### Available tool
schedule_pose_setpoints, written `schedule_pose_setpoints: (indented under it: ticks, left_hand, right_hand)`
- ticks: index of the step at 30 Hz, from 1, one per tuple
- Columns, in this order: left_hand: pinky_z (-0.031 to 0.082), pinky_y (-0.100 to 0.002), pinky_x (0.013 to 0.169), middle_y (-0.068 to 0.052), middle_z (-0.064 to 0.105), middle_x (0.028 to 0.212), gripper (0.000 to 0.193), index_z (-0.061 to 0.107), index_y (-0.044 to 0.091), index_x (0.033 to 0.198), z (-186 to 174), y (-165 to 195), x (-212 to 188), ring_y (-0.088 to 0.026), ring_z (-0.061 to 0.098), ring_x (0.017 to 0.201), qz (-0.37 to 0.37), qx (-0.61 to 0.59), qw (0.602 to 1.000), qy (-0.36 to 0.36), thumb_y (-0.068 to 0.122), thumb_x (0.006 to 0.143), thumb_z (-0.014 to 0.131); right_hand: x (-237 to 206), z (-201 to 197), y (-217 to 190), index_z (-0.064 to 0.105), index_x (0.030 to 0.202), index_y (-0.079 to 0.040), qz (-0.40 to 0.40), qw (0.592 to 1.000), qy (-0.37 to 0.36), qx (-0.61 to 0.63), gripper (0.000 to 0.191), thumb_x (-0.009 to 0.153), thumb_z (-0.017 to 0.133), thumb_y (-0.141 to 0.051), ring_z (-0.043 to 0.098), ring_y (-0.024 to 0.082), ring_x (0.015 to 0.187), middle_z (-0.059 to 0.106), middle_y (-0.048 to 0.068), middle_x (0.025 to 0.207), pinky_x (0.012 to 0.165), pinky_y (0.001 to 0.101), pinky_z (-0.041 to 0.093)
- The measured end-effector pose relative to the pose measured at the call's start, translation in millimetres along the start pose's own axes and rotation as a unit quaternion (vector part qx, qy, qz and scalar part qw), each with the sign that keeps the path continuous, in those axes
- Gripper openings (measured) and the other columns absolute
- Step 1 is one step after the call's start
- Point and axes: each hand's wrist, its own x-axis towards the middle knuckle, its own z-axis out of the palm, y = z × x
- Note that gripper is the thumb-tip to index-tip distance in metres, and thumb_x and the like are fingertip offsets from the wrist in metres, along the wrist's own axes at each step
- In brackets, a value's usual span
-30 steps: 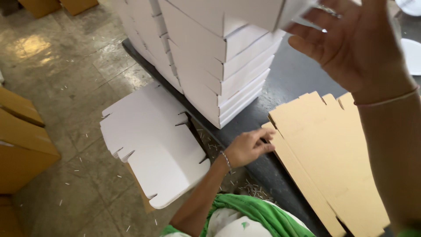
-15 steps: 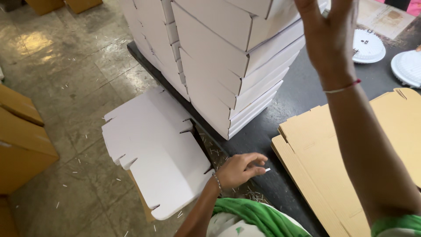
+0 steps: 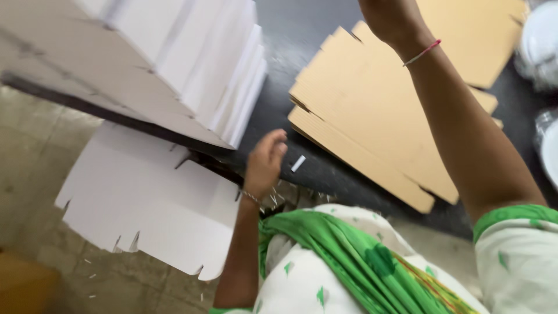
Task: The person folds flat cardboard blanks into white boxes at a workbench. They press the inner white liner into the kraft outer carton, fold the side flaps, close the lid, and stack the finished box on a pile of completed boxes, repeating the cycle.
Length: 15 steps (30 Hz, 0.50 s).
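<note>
My left hand [image 3: 264, 158] hovers at the near edge of the dark table [image 3: 290, 52], fingers loosely curled and holding nothing I can see. A small white scrap [image 3: 297, 164] lies just right of it. My right hand [image 3: 388, 17] is raised at the top edge of the view, with a pink thread around the wrist. Its fingers are cut off by the frame. To the left stands a tall stack of folded white boxes [image 3: 197, 70]. A pile of flat brown cardboard sheets [image 3: 383, 116] lies on the table under my right arm.
A stack of flat white die-cut sheets [image 3: 145, 203] sits low beside the table, left of my left arm. White round lids or plates [image 3: 543, 46] lie at the far right. The stone floor [image 3: 35, 145] shows at left, with a brown carton corner at the bottom left.
The view has swung closer and tilted. My left hand has lifted from the table edge, leaving the white scrap beside it. My right arm stays raised, now over the brown sheets.
</note>
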Motion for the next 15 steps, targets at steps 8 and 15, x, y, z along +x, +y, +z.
schedule_pose_setpoints:
  ticks: [8,15]
  left_hand:
    - [0.056,-0.041,0.094,-0.017,0.071,0.125,0.031,0.072,0.003,0.113,40.0,13.2,-28.1,-0.037,0.070,0.111,0.227,0.192,0.952,-0.068,0.017,0.086,0.075]
    - [0.057,-0.039,0.092,-0.016,0.075,0.115,0.018,0.074,0.000,0.104,57.0,22.8,-15.2,-0.031,0.072,0.105,0.145,0.147,0.978,0.010,0.016,0.095,0.076]
  right_hand:
    - [-217.9,-15.1,108.1,0.058,0.142,0.004,0.136,0.988,0.019,-0.075,0.060,0.113,0.052,-0.048,0.052,0.038,0.136,0.056,0.024,0.146,0.115,0.0470,0.039]
    - [-285.3,-9.2,74.1,0.035,0.159,0.001,0.074,0.983,-0.083,-0.142,0.080,0.105,0.051,-0.056,0.030,0.033,0.153,0.035,0.021,0.164,0.126,0.0475,0.021]
